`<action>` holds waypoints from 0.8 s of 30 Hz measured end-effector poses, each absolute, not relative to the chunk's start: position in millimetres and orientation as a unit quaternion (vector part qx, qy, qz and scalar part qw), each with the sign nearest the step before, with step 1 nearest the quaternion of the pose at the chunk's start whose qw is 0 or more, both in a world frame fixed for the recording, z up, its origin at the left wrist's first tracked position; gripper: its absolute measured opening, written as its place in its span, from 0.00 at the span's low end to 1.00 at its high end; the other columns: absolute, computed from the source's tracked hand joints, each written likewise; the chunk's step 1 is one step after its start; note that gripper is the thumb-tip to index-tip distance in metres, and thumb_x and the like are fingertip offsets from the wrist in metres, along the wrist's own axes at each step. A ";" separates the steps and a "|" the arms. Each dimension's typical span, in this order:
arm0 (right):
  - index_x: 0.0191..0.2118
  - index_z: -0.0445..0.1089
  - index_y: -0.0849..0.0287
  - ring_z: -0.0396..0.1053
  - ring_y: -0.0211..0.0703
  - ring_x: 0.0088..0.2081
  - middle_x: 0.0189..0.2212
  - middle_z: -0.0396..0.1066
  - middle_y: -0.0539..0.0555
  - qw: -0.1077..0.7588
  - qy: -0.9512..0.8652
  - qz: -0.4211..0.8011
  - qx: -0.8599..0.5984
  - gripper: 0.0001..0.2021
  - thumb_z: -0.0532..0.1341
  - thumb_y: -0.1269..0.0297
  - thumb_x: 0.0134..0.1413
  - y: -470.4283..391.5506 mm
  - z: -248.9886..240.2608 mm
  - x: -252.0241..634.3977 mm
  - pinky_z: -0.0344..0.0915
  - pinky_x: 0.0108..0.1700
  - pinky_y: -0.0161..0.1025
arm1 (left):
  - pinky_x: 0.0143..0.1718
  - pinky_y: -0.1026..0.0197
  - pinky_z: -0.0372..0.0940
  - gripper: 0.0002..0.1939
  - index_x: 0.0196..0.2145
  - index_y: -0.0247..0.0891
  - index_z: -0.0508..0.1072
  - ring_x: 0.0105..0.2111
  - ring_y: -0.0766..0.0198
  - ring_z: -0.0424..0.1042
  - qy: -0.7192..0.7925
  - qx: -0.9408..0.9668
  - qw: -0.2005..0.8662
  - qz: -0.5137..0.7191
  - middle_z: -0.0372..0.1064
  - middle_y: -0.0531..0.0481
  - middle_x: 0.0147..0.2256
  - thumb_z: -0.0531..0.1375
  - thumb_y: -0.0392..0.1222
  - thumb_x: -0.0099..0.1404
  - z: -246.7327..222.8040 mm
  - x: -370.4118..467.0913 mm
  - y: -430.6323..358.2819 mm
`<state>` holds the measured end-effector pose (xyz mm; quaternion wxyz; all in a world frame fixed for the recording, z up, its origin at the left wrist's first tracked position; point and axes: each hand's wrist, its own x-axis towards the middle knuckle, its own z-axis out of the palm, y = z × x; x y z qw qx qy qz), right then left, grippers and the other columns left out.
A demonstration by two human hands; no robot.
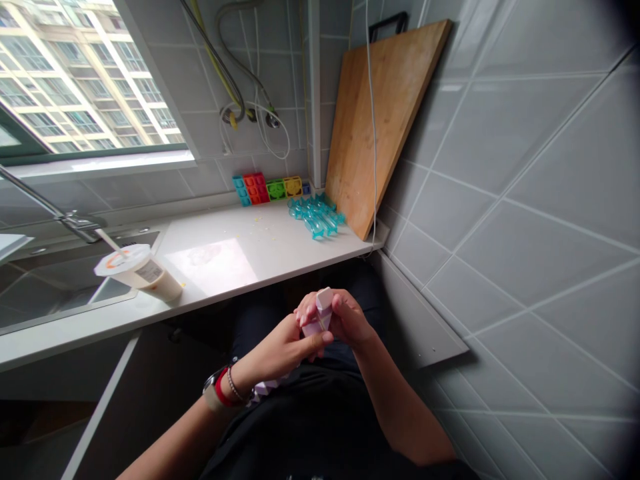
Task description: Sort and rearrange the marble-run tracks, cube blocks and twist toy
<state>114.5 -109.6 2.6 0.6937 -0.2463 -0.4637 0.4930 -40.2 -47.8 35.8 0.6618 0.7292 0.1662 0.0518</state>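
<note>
- From where I stand, the white table point(280, 247) runs beneath the window, beside the sink.
- A big wooden board point(385, 120) leans against the tiled wall at the table's far right.
- A row of coloured blocks point(257, 189), blue, red, green and yellow among them, stands along the back of the table.
- Clear teal plastic pieces point(317, 215) lie heaped together just in front of the blocks and near the board.
- A lidded drink cup point(153, 275) with a straw is at the table's front edge, beside the sink.
- The left hand point(293, 341) is bent round the lilac piece point(314, 327), fingers curled, thumb stretched along its near side.
- The right hand point(354, 321) closes in narrowly from the other side, thumb by the piece's pale top; its other fingers are partly hidden.
- That little piece sits between both hands, above the person's lap, in front of the table.
</note>
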 end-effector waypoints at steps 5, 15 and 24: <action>0.34 0.74 0.58 0.71 0.43 0.29 0.21 0.70 0.49 0.717 -0.433 0.476 -0.268 0.21 0.68 0.42 0.55 -120.9 22.7 108.1 0.71 0.47 0.47 | 0.26 0.64 0.51 0.24 0.25 0.37 0.63 0.25 0.70 0.52 0.187 0.772 0.605 0.054 0.54 0.58 0.23 0.63 0.58 0.69 40.8 -38.7 -55.4; 0.29 0.70 0.56 0.52 0.32 0.16 0.12 0.58 0.39 0.705 -0.382 0.537 -0.261 0.13 0.66 0.55 0.62 -129.2 32.6 105.2 0.70 0.49 0.45 | 0.31 0.63 0.56 0.24 0.25 0.38 0.60 0.28 0.67 0.53 0.112 0.794 0.597 0.020 0.55 0.57 0.25 0.59 0.56 0.72 39.0 -38.3 -56.2; 0.31 0.73 0.54 0.55 0.36 0.16 0.08 0.55 0.39 0.711 -0.369 0.592 -0.089 0.11 0.61 0.57 0.63 -126.9 26.1 107.5 0.69 0.57 0.52 | 0.25 0.64 0.53 0.22 0.31 0.36 0.66 0.25 0.69 0.56 0.074 0.716 0.694 -0.034 0.59 0.55 0.25 0.64 0.58 0.68 41.3 -41.2 -51.6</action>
